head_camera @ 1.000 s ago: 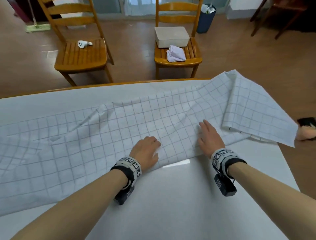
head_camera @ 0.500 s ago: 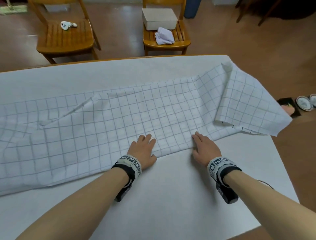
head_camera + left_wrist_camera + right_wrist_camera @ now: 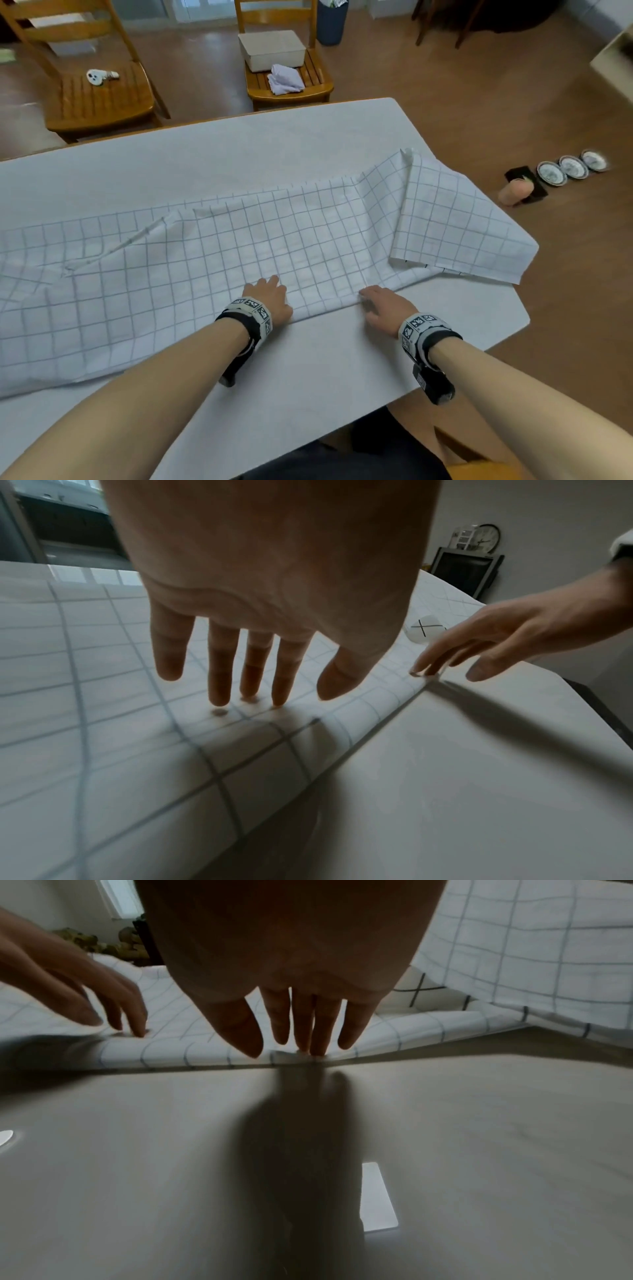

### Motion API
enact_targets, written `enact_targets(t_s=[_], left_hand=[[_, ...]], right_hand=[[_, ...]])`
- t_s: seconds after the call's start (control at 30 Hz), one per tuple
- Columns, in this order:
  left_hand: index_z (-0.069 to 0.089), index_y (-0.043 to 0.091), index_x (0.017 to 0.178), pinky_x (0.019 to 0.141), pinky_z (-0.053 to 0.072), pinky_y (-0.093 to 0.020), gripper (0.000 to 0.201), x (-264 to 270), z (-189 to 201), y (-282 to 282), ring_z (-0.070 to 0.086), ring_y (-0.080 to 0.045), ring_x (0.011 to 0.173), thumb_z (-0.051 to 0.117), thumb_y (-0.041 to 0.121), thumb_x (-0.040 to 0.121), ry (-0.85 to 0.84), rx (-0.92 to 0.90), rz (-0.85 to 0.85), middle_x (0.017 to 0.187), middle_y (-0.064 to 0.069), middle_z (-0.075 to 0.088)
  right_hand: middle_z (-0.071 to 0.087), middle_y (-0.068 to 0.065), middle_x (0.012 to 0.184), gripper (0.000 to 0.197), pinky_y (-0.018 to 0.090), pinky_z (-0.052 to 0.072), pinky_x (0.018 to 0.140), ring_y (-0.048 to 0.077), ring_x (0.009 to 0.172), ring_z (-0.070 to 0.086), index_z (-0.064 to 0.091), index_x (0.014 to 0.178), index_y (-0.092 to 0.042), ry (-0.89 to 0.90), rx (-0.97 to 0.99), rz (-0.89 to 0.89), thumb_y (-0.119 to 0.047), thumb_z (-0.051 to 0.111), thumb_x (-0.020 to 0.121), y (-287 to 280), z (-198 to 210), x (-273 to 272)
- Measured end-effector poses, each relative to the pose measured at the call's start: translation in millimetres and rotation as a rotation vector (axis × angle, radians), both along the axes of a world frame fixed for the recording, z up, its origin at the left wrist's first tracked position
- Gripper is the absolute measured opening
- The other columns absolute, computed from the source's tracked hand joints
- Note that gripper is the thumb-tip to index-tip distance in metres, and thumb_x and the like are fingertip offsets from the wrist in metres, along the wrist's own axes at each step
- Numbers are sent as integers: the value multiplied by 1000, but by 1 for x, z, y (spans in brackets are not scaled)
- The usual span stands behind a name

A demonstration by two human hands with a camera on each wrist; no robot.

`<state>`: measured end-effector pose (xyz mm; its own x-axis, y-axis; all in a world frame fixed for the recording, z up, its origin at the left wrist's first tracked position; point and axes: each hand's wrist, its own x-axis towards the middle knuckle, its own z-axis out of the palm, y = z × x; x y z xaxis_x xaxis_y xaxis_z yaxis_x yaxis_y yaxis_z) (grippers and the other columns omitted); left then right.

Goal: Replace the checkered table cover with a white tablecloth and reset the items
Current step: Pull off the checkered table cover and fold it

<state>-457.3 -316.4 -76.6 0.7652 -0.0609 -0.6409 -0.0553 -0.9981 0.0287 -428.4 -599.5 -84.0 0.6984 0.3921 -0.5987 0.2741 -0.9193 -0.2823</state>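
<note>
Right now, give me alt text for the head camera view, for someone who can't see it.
Both hands, left hand and right hand, rest on the near edge of a folded checkered cover lying on a white-topped table. Two wooden chairs stand beyond.

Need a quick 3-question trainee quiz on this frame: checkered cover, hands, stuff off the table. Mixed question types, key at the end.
1. True or false: the checkered cover lies folded into a long band across the table.
2. What does the left hand do to the cover? A: pinches a corner. B: presses on it with straight fingers. C: hovers away from it.
3. Which part of the cover does the right hand touch?

Key
1. True; its right end hangs past the table edge.
2. B.
3. The near folded edge, with its fingertips.
</note>
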Motion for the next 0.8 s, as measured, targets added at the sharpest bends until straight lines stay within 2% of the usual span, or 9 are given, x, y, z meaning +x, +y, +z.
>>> enact_targets(t_s=[0.17,0.33,0.47,0.6,0.7,0.8], left_hand=[[53,18,124,89,43,-41,41,31,16,-39,52,-26,114,42,39,91,25,-9,74,125,-5,53],[51,17,134,94,43,-36,45,63,34,-115,53,-26,120,44,42,96,-51,-122,243,137,-5,53],[49,13,136,96,42,-34,47,81,49,-185,53,-26,121,47,39,97,-97,-232,393,138,-9,54],[42,11,144,103,40,-35,57,103,60,-232,50,-27,128,49,41,96,-141,-299,521,144,-10,49],[36,7,147,103,39,-37,64,123,60,-254,48,-29,130,52,42,95,-138,-340,596,147,-12,46],[28,6,151,107,38,-39,77,144,49,-264,43,-30,135,56,48,93,-114,-408,682,153,-13,39]], right_hand=[[42,1,149,53,39,40,106,22,135,41,43,145,-17,-71,112,-75,-18,54,94,-63,15,31],[49,3,139,48,39,41,104,25,129,46,49,138,-17,-142,210,-103,-13,53,91,-149,15,68],[48,2,140,43,36,42,103,22,128,47,49,140,-16,-144,208,-119,-16,50,97,-220,20,80],[46,-2,144,45,34,39,105,19,132,44,47,141,-20,-135,192,-135,-15,51,97,-274,22,92],[48,-2,141,44,35,40,103,19,130,47,49,138,-21,-149,188,-180,-13,52,95,-298,21,104],[49,-3,137,43,35,42,102,18,128,49,51,135,-21,-165,182,-217,-13,53,93,-314,19,118]])
